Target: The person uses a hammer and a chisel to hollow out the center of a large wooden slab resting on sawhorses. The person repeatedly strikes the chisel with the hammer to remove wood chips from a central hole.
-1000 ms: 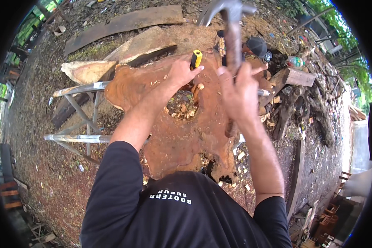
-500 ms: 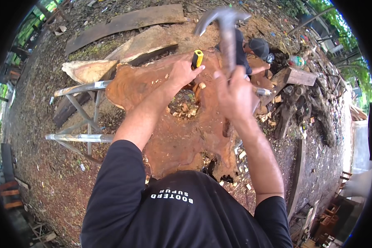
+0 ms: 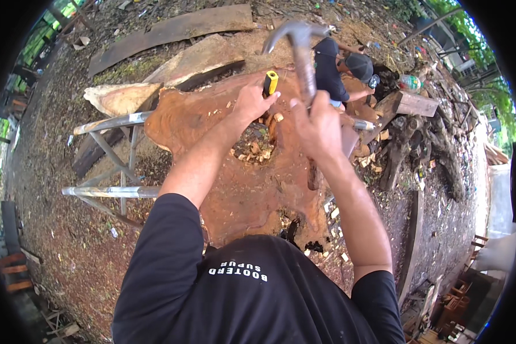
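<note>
In the head view, my left hand is wrapped round the yellow-and-black handle of an upright tool; its lower end is hidden. This sits at the rim of an irregular hollow full of pale chips in a large reddish wood slab. My right hand is closed round the wooden shaft of a claw hammer, whose blurred steel head is raised above and right of the yellow handle.
A co-worker in dark shirt and cap crouches beyond the slab's right side. Metal stand bars project left. Planks, gnarled logs, a plastic bottle and scattered chips lie on the ground.
The hammer head has come down and slightly left with my right hand. My left hand stays on the yellow handle. More of the co-worker shows behind the hammer.
</note>
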The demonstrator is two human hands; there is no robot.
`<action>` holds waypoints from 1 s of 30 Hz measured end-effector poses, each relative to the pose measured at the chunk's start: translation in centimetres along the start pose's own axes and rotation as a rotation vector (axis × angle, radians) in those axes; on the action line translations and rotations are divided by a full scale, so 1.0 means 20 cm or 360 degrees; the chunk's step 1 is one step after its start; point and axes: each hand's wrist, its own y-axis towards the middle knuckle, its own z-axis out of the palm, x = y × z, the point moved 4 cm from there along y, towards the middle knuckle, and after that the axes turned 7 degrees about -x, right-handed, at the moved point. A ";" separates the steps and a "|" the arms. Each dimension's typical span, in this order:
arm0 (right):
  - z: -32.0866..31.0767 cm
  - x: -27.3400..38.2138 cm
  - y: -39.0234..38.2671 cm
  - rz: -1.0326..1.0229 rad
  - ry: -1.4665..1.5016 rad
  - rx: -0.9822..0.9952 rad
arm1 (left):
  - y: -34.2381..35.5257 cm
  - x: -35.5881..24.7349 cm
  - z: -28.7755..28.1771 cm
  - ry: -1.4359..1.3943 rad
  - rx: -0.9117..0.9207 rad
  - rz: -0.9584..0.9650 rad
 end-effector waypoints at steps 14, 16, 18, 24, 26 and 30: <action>0.14 -0.14 -0.01 0.0135 -0.0173 0.0269 | 0.00 0.04 0.06 0.0189 0.0236 -0.0172; 0.23 -0.29 0.01 0.0114 -0.0428 0.0456 | -0.01 0.03 0.09 0.0230 0.0287 -0.0205; 0.20 -0.29 0.05 0.0155 -0.0294 0.0405 | -0.04 0.03 0.07 0.0245 0.0093 -0.0137; 0.02 0.02 0.01 0.0278 0.0011 0.0283 | -0.03 0.04 0.00 0.0404 0.0147 -0.0136; 0.20 -0.20 0.00 0.0235 -0.0208 0.0371 | -0.01 0.05 0.06 0.0382 0.0577 -0.0442; 0.21 -0.28 0.05 0.0144 -0.0406 0.0487 | -0.03 0.02 0.07 0.0545 0.0379 -0.0345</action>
